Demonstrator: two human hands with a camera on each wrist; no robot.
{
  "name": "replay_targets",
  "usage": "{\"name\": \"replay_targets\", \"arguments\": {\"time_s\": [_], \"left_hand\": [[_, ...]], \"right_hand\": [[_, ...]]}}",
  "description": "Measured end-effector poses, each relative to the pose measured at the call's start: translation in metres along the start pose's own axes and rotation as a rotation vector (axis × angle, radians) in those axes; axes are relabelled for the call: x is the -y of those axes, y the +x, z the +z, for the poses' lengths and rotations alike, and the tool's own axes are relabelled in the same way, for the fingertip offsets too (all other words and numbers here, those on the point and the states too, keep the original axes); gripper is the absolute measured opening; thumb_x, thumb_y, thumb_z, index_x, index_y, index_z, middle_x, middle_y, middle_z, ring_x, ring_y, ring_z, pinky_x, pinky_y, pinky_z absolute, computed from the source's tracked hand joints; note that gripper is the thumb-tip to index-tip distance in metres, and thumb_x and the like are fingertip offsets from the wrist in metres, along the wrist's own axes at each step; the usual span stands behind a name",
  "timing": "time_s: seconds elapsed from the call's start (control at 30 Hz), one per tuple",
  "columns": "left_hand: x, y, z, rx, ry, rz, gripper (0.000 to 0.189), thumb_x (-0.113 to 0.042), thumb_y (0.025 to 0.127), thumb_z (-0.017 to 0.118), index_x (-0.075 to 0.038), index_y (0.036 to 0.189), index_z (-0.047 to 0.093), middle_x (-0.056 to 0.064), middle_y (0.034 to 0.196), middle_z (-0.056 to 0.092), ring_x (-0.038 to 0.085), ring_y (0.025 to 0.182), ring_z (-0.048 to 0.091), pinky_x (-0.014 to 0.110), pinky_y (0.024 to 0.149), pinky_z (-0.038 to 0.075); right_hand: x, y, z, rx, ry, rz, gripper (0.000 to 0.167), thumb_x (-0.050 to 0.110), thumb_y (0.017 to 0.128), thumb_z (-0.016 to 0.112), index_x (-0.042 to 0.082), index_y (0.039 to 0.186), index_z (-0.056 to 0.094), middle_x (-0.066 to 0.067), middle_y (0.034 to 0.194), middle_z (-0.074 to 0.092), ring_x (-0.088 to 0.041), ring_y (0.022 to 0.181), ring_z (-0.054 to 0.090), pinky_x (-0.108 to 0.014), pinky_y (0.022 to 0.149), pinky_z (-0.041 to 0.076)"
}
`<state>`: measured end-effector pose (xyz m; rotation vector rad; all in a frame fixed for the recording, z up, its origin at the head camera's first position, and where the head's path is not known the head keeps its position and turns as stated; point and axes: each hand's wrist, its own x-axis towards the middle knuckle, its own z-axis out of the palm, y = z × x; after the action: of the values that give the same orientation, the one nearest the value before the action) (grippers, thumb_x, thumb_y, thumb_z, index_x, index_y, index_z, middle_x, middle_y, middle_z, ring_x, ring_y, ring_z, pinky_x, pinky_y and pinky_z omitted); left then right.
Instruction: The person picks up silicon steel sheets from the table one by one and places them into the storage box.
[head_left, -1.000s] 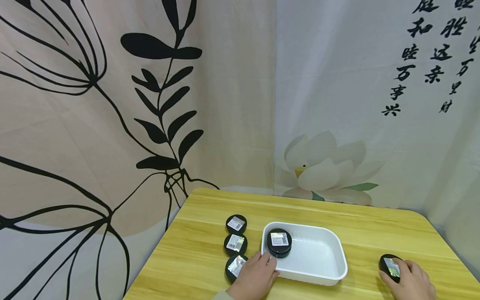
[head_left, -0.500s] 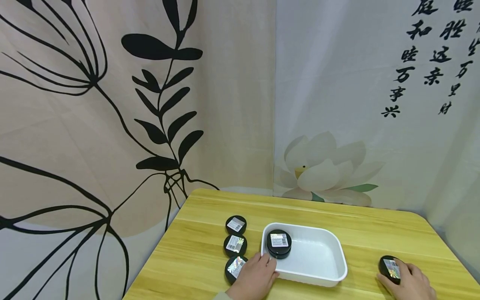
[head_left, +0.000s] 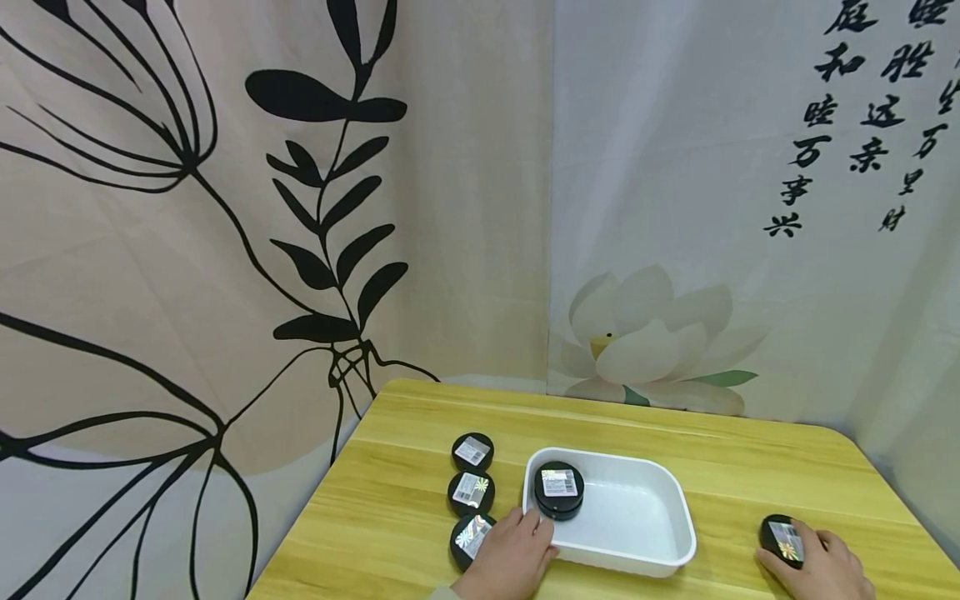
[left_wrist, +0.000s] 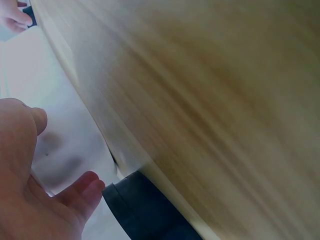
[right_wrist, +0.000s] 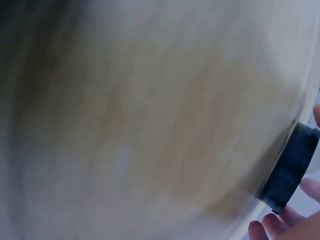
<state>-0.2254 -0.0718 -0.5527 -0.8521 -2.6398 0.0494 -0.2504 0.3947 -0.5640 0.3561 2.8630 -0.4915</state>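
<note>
My left hand (head_left: 512, 552) holds the near left corner of a white plastic tray (head_left: 639, 510), fingertips over the rim. In the left wrist view its thumb lies against the tray's outer wall, close to a black tub (left_wrist: 150, 210). Far to the right, my right hand (head_left: 823, 560) grips a flat round black tub (head_left: 780, 540) with a silvery label on top, thumb on one side and fingers on the other. The right wrist view shows the side of this tub (right_wrist: 289, 169) at the table surface. Inside the tray, at its left end, sit stacked black tubs (head_left: 558, 485).
Left of the tray, three labelled black tubs stand in a column: a far one (head_left: 472, 451), a middle one (head_left: 471, 493) and a near one (head_left: 471, 537) partly behind my left hand. The yellow wooden table (head_left: 405, 467) ends at a printed curtain (head_left: 480, 208).
Nothing moves noticeably: both hands keep their places on the tray and the tub. The whole head view shifts down very slightly.
</note>
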Motion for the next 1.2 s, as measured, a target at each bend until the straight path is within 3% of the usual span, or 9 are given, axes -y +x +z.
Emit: {"name": "replay_targets", "arguments": {"time_s": [0.3, 0.5, 0.8, 1.2], "left_hand": [[-0.001, -0.002, 0.002, -0.027, 0.063, 0.037, 0.027, -0.045, 0.103, 0.051, -0.020, 0.096, 0.055, -0.006, 0.089, 0.052, 0.012, 0.079, 0.046, 0.023, 0.071, 0.039], [-0.001, -0.002, -0.001, -0.004, 0.028, 0.020, 0.026, -0.044, 0.104, 0.050, -0.020, 0.097, 0.055, -0.006, 0.090, 0.051, 0.012, 0.080, 0.046, 0.023, 0.072, 0.040], [-0.001, -0.002, -0.004, -0.019, 0.004, 0.003, 0.024, -0.043, 0.103, 0.052, -0.020, 0.098, 0.056, -0.006, 0.090, 0.052, 0.012, 0.081, 0.047, 0.023, 0.071, 0.041], [-0.001, -0.001, -0.004, -0.010, -0.011, -0.003, 0.024, -0.042, 0.103, 0.052, -0.019, 0.098, 0.056, -0.005, 0.090, 0.052, 0.013, 0.081, 0.047, 0.024, 0.072, 0.042]], "right_hand": [[-0.008, 0.007, 0.002, 0.025, 0.001, -0.006, 0.117, 0.085, 0.078, 0.055, -0.011, 0.140, 0.035, -0.047, 0.125, 0.037, -0.062, 0.108, 0.044, -0.071, 0.086, 0.042], [-0.010, 0.008, 0.002, 0.039, -0.006, -0.005, 0.119, 0.087, 0.077, 0.054, -0.012, 0.140, 0.035, -0.045, 0.124, 0.040, -0.061, 0.108, 0.046, -0.072, 0.084, 0.042], [-0.008, 0.008, -0.002, 0.042, -0.017, -0.014, 0.121, 0.087, 0.076, 0.055, -0.013, 0.140, 0.037, -0.044, 0.124, 0.043, -0.059, 0.108, 0.049, -0.071, 0.082, 0.044], [-0.005, 0.004, -0.007, 0.010, 0.039, -0.050, 0.113, 0.077, 0.081, 0.061, -0.017, 0.137, 0.037, -0.049, 0.121, 0.042, -0.059, 0.106, 0.049, -0.066, 0.082, 0.046]]}}
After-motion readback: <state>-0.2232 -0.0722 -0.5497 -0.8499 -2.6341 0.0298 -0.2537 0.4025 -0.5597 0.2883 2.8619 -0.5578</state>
